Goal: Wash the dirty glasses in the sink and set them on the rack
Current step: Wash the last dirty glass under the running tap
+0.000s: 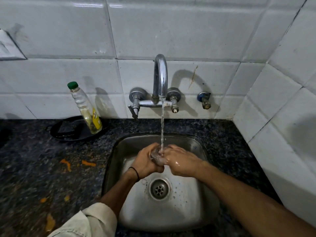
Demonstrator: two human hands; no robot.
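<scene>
A clear glass (156, 155) is rinsed under the running stream (162, 124) at the centre of the frame, held over the steel sink (191, 211) and just above its drain (159, 188). The left hand (145, 164), a dark band at the wrist, has its fingers curled around the glass from the left; the right hand (181, 162), wet and shining, closes on it from the right, fingers wrapped over its near end. Most of the glass is hidden between the two hands, so its tilt and how clean it is cannot be told.

To do this step well, the mouth should probably be turned up into the stream so water fills and flushes the inside, while one hand grips low and firm and the other rubs the rim and wall. Wet glass is likely slippery; keeping it low over the basin would soften any drop.

The curved tap (160, 74) stands on the white tiled wall above. On the dark granite counter (34, 168), left of the sink, a green-capped bottle (85, 108) leans on a black dish (71, 132), with orange scraps (89, 163) nearby. No rack is in view.
</scene>
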